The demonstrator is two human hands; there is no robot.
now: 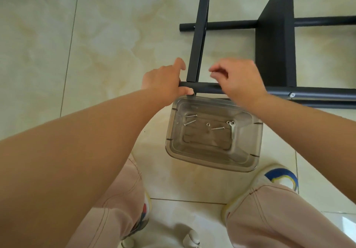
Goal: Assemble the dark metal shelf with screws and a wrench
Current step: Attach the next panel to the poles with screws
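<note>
The dark metal shelf lies on its side on the tiled floor. My left hand grips the left end of its near round tube, thumb underneath, with the forefinger stretched up beside the flat crossbar that meets the tube there. Just right of that joint, my right hand hovers over the tube with its fingers curled and the tips drawn together; nothing shows between them. A fitted screw head sits further right on the tube. Loose screws, nuts and a small wrench lie in the tray.
A clear plastic tray stands on the floor just below the tube, between my knees. My shoes are planted on either side of it. Pale floor tiles stretch to the left of the shelf.
</note>
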